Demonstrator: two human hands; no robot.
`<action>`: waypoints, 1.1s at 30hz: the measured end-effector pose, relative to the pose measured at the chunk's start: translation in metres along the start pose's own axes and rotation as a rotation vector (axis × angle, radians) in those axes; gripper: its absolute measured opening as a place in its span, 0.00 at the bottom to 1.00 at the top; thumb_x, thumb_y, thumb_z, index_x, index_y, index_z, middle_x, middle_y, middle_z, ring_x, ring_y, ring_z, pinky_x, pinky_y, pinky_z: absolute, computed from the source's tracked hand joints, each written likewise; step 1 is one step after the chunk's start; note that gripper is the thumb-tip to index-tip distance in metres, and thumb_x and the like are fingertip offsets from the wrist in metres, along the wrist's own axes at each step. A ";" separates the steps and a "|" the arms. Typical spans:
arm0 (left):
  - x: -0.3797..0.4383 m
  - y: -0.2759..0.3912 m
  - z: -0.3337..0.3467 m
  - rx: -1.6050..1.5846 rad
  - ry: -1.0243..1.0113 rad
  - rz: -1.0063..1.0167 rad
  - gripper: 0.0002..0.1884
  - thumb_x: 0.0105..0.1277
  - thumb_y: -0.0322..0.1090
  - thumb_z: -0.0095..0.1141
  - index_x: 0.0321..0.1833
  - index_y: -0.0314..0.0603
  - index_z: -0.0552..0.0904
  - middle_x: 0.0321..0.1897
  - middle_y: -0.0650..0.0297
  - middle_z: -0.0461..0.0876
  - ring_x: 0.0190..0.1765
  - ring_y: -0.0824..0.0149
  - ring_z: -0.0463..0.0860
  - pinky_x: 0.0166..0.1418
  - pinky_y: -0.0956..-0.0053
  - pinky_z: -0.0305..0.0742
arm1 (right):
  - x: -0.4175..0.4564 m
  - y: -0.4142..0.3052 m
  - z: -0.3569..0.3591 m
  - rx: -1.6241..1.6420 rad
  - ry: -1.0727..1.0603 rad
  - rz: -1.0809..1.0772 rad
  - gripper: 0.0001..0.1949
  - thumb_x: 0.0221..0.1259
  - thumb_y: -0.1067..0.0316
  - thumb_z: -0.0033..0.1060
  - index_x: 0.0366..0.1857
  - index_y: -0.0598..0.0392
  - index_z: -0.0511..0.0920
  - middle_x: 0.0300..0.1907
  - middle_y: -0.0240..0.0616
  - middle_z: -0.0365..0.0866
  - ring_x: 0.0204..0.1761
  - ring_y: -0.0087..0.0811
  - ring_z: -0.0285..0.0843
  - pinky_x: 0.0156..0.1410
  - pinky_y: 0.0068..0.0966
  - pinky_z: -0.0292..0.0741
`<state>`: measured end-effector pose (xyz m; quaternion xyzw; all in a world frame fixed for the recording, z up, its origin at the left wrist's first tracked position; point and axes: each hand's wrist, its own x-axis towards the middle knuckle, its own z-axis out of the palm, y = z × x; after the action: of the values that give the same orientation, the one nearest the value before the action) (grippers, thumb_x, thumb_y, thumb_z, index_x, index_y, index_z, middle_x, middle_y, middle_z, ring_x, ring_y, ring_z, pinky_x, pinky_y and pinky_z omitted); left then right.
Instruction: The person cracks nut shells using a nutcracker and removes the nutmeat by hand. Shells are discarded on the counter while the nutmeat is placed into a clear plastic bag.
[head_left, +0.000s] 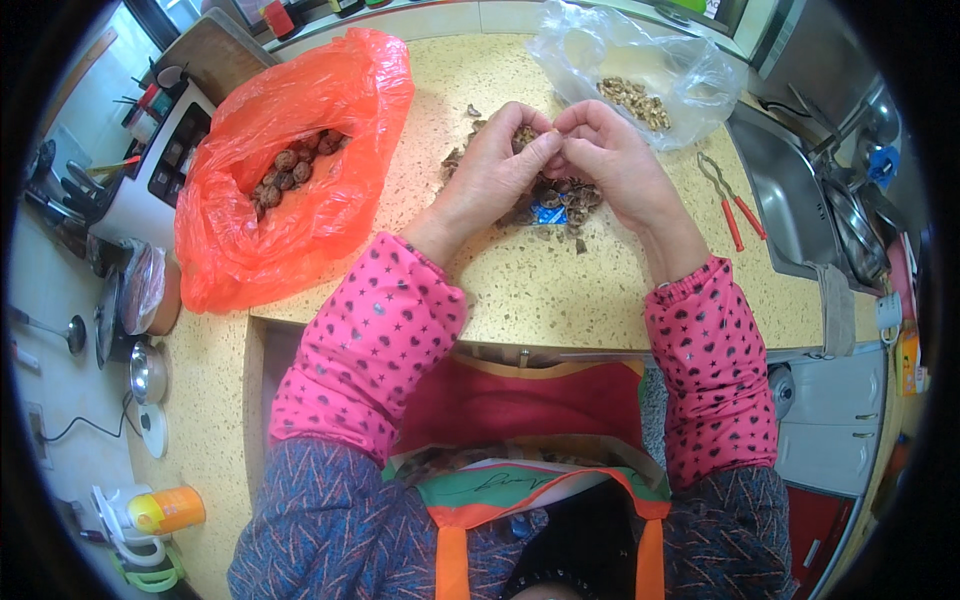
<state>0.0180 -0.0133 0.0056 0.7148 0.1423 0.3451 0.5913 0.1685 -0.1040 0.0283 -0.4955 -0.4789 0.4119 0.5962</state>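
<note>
My left hand (496, 159) and my right hand (611, 154) meet above the counter, fingertips together. A small piece of walnut (556, 132) shows between them, mostly covered by the fingers. Below the hands lies a pile of broken walnut shells (581, 196), with a blue printed wrapper (550, 214) partly under it. Whole walnuts (286, 169) sit inside an open red plastic bag (315, 259) on the left. Shelled walnut kernels (634, 103) rest in a clear plastic bag (694, 82) beyond my right hand. A red-handled nutcracker (729, 201) lies to the right.
A stainless steel sink (787, 180) is set into the speckled yellow counter (555, 300) at the right, with a grey cloth (836, 307) over its front edge. A wooden cutting board (214, 56) leans at the back left. A metal bowl (148, 373) stands on the left counter.
</note>
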 end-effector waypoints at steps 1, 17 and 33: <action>0.000 0.001 0.000 0.003 0.001 0.020 0.10 0.77 0.40 0.58 0.51 0.42 0.76 0.34 0.72 0.77 0.32 0.82 0.73 0.34 0.86 0.68 | 0.000 -0.002 0.000 0.007 0.009 0.007 0.10 0.68 0.74 0.56 0.49 0.64 0.75 0.41 0.38 0.82 0.41 0.25 0.85 0.49 0.21 0.83; 0.002 -0.004 -0.005 0.403 0.088 0.296 0.09 0.73 0.30 0.60 0.51 0.40 0.76 0.39 0.68 0.76 0.41 0.76 0.74 0.46 0.79 0.73 | -0.002 -0.011 -0.002 -0.016 -0.019 -0.005 0.11 0.73 0.66 0.62 0.48 0.64 0.78 0.42 0.39 0.84 0.41 0.25 0.87 0.49 0.19 0.86; 0.001 -0.004 -0.002 0.443 0.087 0.331 0.09 0.72 0.27 0.59 0.52 0.39 0.76 0.42 0.64 0.77 0.43 0.72 0.77 0.50 0.76 0.75 | -0.001 -0.010 0.000 -0.160 0.042 -0.033 0.07 0.71 0.71 0.59 0.44 0.65 0.78 0.38 0.40 0.86 0.38 0.26 0.88 0.44 0.19 0.86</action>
<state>0.0182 -0.0094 0.0023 0.8248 0.1206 0.4279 0.3495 0.1689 -0.1063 0.0381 -0.5419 -0.5058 0.3522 0.5713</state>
